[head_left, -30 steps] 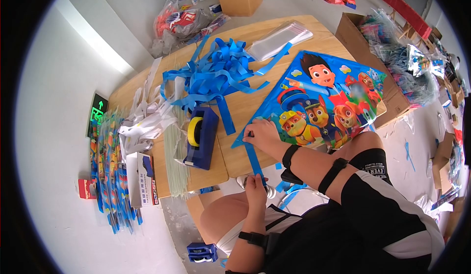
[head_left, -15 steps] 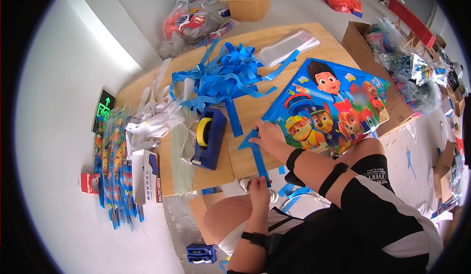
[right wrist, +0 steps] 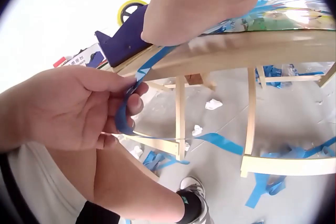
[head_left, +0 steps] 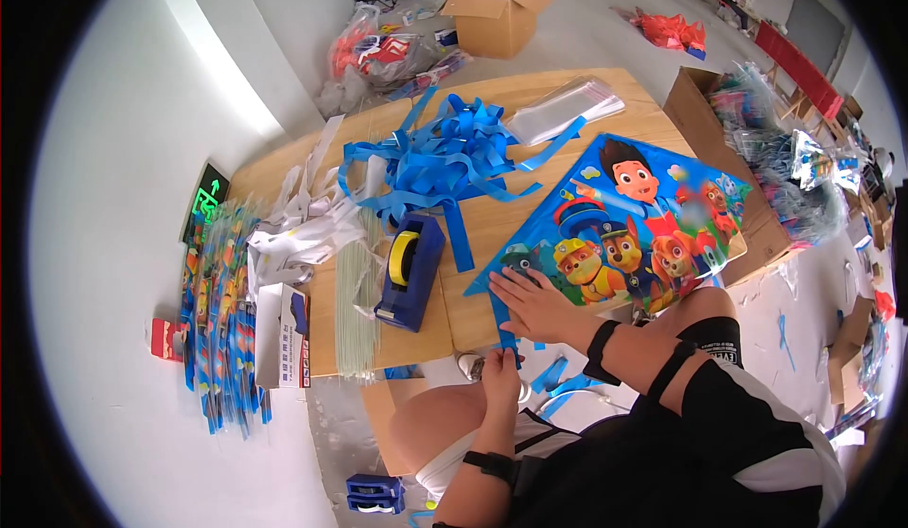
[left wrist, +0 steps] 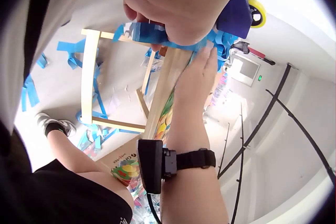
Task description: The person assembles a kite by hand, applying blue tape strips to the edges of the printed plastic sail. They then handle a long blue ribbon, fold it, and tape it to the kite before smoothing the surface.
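A blue kite printed with cartoon characters lies on the wooden table, its pointed corner toward the left. My right hand rests on it near that corner, fingers straight and spread. From under this hand a blue ribbon runs down over the table's front edge. Below the edge my left hand pinches the ribbon between thumb and fingers. In the right wrist view the ribbon runs taut from the table to the left hand, and its loose end curls below the fingers.
A blue tape dispenser stands left of the kite. Behind it lie a heap of blue ribbon, thin pale rods, white strips and clear plastic bags. A cardboard box stands at the table's right. Blue scraps litter the floor.
My right hand has gone from curled fingers at the kite's corner to lying flat and spread over the kite and ribbon. The left hand keeps its pinch. The head view has shifted slightly.
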The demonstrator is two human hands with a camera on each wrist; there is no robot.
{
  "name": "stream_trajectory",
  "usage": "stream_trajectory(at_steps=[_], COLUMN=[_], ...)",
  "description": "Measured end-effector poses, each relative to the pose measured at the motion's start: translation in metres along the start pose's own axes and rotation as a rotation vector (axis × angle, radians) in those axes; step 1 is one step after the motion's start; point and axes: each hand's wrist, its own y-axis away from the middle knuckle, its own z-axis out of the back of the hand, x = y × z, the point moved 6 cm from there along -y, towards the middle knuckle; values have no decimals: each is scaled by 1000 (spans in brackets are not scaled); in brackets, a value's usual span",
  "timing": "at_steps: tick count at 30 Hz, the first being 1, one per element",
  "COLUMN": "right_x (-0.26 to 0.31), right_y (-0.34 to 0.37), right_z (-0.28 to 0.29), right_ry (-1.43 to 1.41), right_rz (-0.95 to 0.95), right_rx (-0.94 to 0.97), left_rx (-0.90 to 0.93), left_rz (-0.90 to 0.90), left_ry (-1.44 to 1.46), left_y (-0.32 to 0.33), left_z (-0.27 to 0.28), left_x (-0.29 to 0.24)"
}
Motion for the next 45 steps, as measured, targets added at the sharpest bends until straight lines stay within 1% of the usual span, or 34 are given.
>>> stream_trajectory(at_steps=[4,6,7,9,10,12,13,15,16,18,20,21,22,23,24,25,26,27,28,30,31,32,33,34,35,36,37,38,40,41,43,44,45], right_x=[4,5,4,5,4,-1,-2,-10,-10,-23,-29,-34,-36,-39,-51,-65,-82,-100,-113,-138,-139,-144,-148,-150,-152,-155,-156,-157,-154,-156,-154,-152,-153], right_y=[2,-2,-3,-3,-2,-3,-4,-1,3,21,51,68,89,113,139,165,194,221,242,292,305,322,339,349,355,360,360,366,364,370,380,383,387], right_z=[-3,-5,-2,-3,-7,-9,-2,22,30,52,59,65,79,96,102,107,114,117,120,119,116,114,111,107,105,103,104,107,118,115,123,125,124], right_ry=[11,23,31,40,45,-92,-89,-265,-264,-533,-560,-592,-473,-355,-331,-307,-394,-481,-479,-776,-775,-874,-971,-965,-927,-887,-848,-839,-761,-750,-716,-683,-729], right_rz=[-20,-40,-38,-52,-51,-71,-67,-143,-140,-287,-242,-202,-143,-88,-108,-130,-292,-459,-470,-705,-719,-830,-940,-955,-943,-933,-940,-960,-920,-925,-935,-929,-935], right_rx=[13,91,83,154,140,85,72,-121,-122,-293,-252,-217,-163,-110,-44,22,59,93,79,-57,-63,-161,-269,-294,-345,-397,-383,-411,-329,-348,-364,-358,-401], left_rx=[-25,-22,-23,-19,-16,-2,10,22,35,15,-5,-91,-178,-236,-234,-263,-289,-282,-266,-215,-146,-130,-144,-154,-127,-223,-324,-298,-289,-272,-209,-201,-216], left_rz=[17,20,29,23,26,-37,-80,-96,-97,-104,-115,-223,-332,-282,-289,-319,-347,-430,-438,-542,-481,-482,-659,-847,-869,-843,-815,-841,-732,-752,-470,-481,-471], left_ry=[-48,-86,-125,-124,-124,-142,-157,-163,-165,-169,-169,-283,-399,-406,-406,-303,-200,-154,-157,-391,-458,-460,-722,-978,-973,-1135,-1294,-1290,-1434,-1437,-1323,-1330,-1325], left_y=[1,1,2,2,0,-6,-5,-4,-1,1,-1,-3,-3,-1,1,4,11,22,18,14,-2,-18,-31,-38,-41,-41,-46,-49,-65,-69,-79,-80,-80], left_z=[5,8,7,7,9,12,11,10,8,10,14,24,30,34,35,38,40,33,26,12,5,5,-2,-15,-24,-31,-35,-41,-41,-43,-37,-39,-38], left_x=[-5,-12,-16,-18,-14,-3,-5,-5,-5,-8,-4,1,-2,-7,-15,-26,-37,-64,-80,-105,-108,-112,-125,-139,-149,-159,-164,-168,-165,-167,-165,-168,-170])
